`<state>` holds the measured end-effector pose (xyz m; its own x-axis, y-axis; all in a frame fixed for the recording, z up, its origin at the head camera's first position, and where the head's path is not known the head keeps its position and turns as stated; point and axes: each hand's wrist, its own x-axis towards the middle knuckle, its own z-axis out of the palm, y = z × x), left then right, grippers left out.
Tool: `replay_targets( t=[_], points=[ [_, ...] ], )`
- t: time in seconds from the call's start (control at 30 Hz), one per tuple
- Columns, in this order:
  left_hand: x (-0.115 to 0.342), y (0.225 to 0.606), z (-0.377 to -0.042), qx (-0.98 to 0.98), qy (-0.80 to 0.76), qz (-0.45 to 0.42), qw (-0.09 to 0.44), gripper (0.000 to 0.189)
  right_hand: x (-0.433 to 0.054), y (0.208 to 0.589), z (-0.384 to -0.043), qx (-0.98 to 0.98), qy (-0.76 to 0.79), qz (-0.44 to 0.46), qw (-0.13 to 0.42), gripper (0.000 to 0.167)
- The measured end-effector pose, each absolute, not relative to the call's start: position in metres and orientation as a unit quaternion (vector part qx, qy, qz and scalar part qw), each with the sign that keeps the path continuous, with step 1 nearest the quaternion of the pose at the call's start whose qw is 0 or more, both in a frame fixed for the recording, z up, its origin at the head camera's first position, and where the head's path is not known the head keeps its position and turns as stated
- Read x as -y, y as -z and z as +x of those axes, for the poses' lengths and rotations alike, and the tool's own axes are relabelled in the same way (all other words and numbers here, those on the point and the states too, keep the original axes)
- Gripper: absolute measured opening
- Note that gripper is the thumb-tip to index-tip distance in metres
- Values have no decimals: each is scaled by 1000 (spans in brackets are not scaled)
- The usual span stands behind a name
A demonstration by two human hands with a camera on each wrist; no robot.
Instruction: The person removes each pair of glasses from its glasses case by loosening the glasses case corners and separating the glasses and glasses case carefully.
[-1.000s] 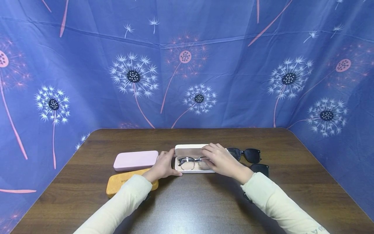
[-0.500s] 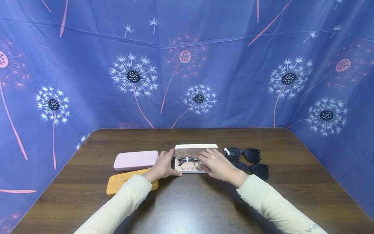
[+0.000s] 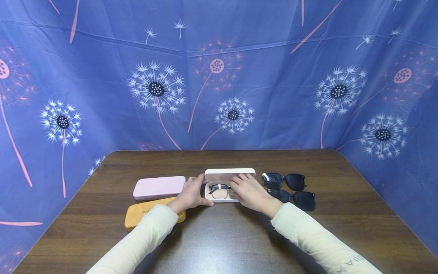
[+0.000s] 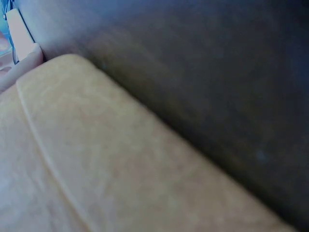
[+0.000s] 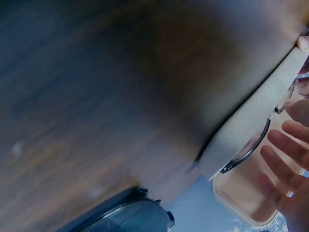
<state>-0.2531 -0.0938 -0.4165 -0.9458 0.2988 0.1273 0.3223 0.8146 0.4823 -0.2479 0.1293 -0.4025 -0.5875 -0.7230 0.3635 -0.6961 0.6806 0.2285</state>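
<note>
A white glasses case (image 3: 230,171) stands open in the middle of the table, its lid tilted back. Inside lies a pair of eyeglasses (image 3: 219,186) with dark upper rims and clear lenses. My left hand (image 3: 191,194) grips the case's left end, thumb in front and fingers behind. Over the right half of the eyeglasses is my right hand (image 3: 252,193), which hides that lens in the head view. In the right wrist view its fingers (image 5: 285,147) are extended and spread above the case, between the eyeglasses and the lid.
A closed pink case (image 3: 159,188) and an orange case (image 3: 140,215) lie left, the orange one partly under my left sleeve. Two pairs of sunglasses, an upper pair (image 3: 295,182) and a lower pair (image 3: 303,200), sit right. Something dark (image 3: 278,233) shows beside my right sleeve.
My right hand has shifted left over the eyeglasses, uncovering the lid's right corner and more of both sunglasses. My left hand has stayed on the case.
</note>
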Motion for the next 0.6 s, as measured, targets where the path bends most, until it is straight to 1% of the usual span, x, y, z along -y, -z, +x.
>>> replay_targets(
  t=[0.4, 0.6],
  points=[
    [94, 417, -253, 953, 256, -161, 20, 101, -122, 408, -251, 902, 58, 368, 217, 21],
    [94, 416, -253, 952, 258, -162, 17, 102, -120, 409, -253, 908, 55, 360, 207, 20]
  ],
)
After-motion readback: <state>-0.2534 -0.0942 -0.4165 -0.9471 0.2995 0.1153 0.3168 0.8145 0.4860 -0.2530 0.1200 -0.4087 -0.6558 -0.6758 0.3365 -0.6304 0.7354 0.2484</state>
